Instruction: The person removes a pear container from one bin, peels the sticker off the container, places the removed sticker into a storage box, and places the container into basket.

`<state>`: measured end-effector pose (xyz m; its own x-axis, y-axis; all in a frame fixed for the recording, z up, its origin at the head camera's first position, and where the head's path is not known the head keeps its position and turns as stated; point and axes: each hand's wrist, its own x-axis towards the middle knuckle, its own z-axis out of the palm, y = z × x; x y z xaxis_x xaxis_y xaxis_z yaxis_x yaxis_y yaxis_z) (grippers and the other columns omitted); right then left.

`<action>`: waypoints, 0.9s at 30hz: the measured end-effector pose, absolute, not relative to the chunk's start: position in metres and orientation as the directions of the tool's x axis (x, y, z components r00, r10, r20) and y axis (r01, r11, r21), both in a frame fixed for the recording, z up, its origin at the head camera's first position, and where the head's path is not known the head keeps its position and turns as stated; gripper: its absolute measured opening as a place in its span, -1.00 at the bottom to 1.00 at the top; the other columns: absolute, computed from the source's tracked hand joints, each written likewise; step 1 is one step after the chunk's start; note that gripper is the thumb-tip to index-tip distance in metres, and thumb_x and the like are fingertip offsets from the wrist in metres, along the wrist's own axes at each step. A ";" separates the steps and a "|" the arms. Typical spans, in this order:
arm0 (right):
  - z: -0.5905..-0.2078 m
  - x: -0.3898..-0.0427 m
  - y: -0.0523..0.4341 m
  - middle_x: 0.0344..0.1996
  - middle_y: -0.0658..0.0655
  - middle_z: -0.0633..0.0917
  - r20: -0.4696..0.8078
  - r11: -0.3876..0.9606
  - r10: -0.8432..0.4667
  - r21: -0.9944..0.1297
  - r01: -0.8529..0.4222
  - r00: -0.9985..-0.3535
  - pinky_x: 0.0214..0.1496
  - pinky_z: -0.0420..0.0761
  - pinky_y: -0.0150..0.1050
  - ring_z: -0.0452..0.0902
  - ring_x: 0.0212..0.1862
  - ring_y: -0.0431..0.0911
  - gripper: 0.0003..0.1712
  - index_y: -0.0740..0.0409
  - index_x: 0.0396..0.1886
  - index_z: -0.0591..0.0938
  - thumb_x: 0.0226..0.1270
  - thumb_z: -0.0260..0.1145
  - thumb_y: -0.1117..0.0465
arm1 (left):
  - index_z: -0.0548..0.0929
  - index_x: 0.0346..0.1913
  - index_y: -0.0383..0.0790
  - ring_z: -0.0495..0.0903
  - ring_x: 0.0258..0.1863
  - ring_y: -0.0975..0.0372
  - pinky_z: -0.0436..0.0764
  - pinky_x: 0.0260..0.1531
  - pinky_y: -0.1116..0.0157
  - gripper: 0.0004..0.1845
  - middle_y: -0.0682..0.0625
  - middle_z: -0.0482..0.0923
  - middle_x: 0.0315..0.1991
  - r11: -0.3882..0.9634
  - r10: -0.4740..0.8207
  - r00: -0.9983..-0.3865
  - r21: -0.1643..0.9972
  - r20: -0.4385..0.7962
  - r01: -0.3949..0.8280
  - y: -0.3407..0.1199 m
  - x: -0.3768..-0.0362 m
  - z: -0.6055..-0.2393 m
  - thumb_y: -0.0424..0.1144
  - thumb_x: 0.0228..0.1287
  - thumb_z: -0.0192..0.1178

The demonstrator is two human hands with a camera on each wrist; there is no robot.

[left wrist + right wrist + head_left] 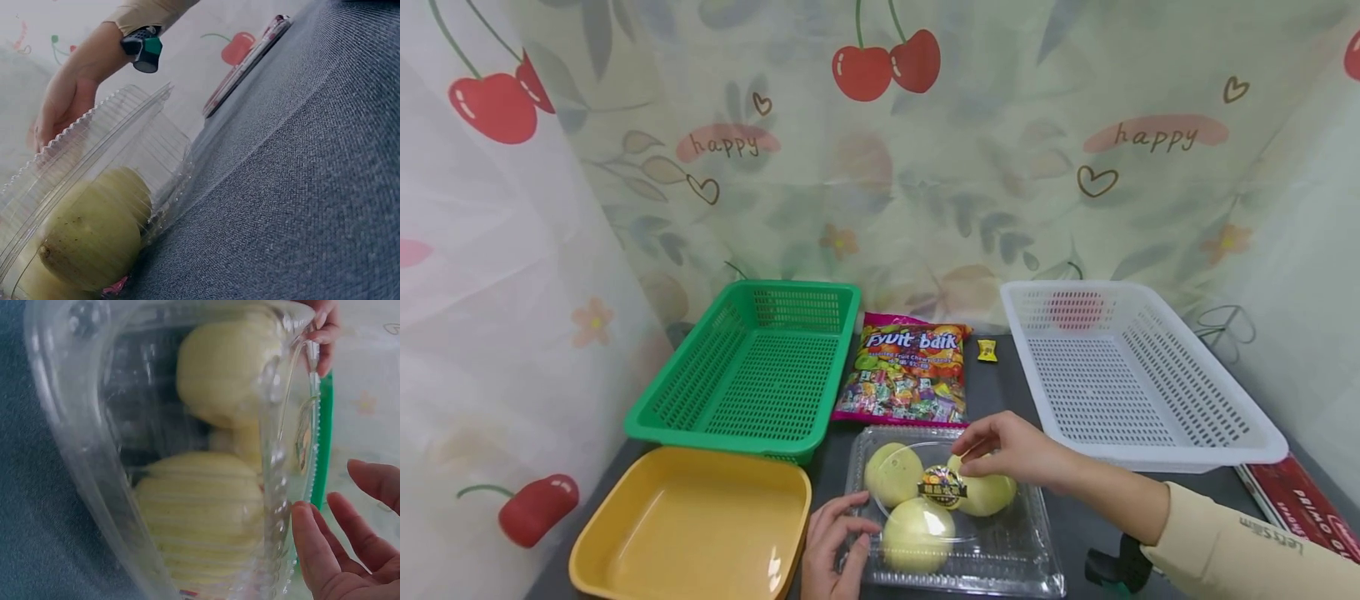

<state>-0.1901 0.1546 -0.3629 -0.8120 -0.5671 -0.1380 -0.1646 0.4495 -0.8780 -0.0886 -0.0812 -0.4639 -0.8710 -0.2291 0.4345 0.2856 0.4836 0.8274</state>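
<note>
A clear plastic box (1000, 546) with a ridged rim and a lid holds several round, pale yellow-green fruits (917, 542). On the lid is a round black and gold sticker (943, 487). My left hand (835, 546) rests its fingers against the box's left side. Above the lid, by the sticker, is my right hand (1007, 450); the right wrist view shows its fingers (312, 544) spread and loosely bent, holding nothing. Whether they touch the lid is unclear. Seen from the left wrist, a fruit (94, 231) shows through the box wall.
Behind the box lie a candy bag (910, 371) and a small yellow wrapped candy (987, 350). A green basket (838, 367) and yellow tray (801, 508) stand left, a white basket (1030, 375) right. A red packet (1300, 504) lies partly under the white basket.
</note>
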 end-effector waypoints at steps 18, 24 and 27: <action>-0.359 -0.202 0.143 -0.27 0.30 0.70 -0.214 0.481 -0.617 -0.864 -0.148 -0.758 -0.16 0.64 -0.30 0.61 -0.26 -0.18 -0.70 0.47 -0.17 0.62 0.09 0.32 0.38 | 0.61 -0.51 0.14 0.41 0.00 0.39 0.36 0.01 0.36 -0.67 0.24 0.60 -0.10 0.485 -0.229 -0.884 0.835 0.408 0.260 -0.081 -0.088 -0.462 -0.49 -0.03 0.22; -0.359 -0.203 0.138 -0.32 0.25 0.70 -0.222 0.472 -0.620 -0.871 -0.133 -0.753 -0.17 0.65 -0.28 0.61 -0.28 -0.18 -0.71 0.49 -0.19 0.62 0.06 0.31 0.41 | 0.61 -0.50 0.15 0.42 -0.02 0.37 0.36 -0.01 0.36 -0.66 0.24 0.60 -0.11 0.499 -0.217 -0.870 0.816 0.443 0.291 -0.082 -0.088 -0.463 -0.49 -0.04 0.23; -0.360 -0.204 0.137 -0.34 0.22 0.71 -0.229 0.478 -0.618 -0.869 -0.129 -0.752 -0.19 0.65 -0.28 0.60 -0.31 -0.18 -0.73 0.47 -0.22 0.63 0.04 0.31 0.42 | 0.61 -0.50 0.16 0.43 -0.03 0.37 0.36 -0.02 0.36 -0.65 0.23 0.60 -0.11 0.502 -0.215 -0.863 0.810 0.457 0.304 -0.082 -0.088 -0.464 -0.50 -0.05 0.23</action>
